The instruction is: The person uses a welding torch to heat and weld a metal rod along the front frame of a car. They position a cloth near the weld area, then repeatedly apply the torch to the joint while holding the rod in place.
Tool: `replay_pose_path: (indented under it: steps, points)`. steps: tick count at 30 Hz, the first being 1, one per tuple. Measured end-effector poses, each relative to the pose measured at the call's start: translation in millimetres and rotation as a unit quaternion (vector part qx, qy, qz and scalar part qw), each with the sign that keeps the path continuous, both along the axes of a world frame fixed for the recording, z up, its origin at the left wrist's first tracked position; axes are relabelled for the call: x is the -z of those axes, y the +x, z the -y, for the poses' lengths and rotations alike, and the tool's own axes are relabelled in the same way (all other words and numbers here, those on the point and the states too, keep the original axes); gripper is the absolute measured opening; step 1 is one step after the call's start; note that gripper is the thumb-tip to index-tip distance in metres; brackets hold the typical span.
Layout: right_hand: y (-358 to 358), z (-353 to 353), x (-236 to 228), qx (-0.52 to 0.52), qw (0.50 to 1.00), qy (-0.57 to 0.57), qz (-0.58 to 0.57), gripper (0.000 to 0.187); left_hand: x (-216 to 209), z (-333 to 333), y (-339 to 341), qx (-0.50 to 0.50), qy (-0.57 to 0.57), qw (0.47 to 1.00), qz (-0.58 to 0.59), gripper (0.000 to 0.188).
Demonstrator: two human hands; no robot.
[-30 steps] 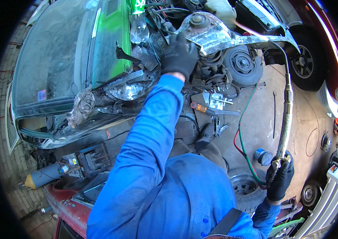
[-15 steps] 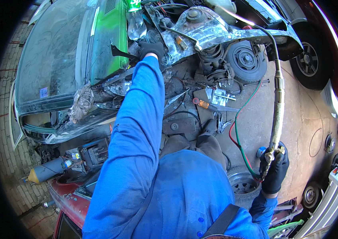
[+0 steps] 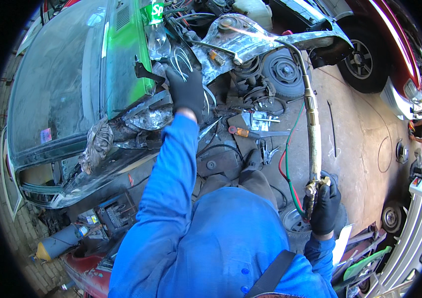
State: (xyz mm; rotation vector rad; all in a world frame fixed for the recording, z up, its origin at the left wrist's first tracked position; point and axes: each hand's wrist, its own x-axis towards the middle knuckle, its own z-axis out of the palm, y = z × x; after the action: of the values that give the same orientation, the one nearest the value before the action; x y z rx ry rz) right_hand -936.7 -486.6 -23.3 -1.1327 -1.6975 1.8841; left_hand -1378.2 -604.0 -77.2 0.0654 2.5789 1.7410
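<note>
My left hand (image 3: 186, 92), in a black glove, is closed on a loop of thin silvery wire (image 3: 177, 62) at the corner of the green car's engine bay. Loops of the wire stick out on both sides of the glove. My right hand (image 3: 325, 206), also gloved, grips a gas torch (image 3: 314, 144) by its valve end. The torch's long bent neck reaches forward over the bare metal inner fender (image 3: 251, 37), and a bright flame streaks left from its tip. A green and a red hose (image 3: 290, 184) run from the torch's base.
A clear plastic bottle (image 3: 157, 42) stands beside the green panel. A crumpled rag (image 3: 96, 144) hangs on the torn bodywork. An orange-handled tool (image 3: 243, 132) and metal pieces lie on the floor before my feet. A wheel (image 3: 285, 74) lies under the fender; a dark red car (image 3: 395, 54) is at right.
My left hand has drawn back toward me out of the engine bay, and the wire in it now shows. The torch appears farther left, while the whole view has shifted somewhat.
</note>
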Motion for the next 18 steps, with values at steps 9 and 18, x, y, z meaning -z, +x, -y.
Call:
replay_pose_path:
  steps: [9,18]
  points:
    - [-6.2,52.8,-3.0,0.028,0.998,-0.063,-0.003,0.043,-73.5,113.6,175.3,0.45,0.05,0.892,0.009,0.055]
    - [3.4,111.2,16.4,-0.011,0.999,0.015,0.04,0.053,-42.1,113.1,214.6,0.634,0.124,0.739,-0.193,0.068]
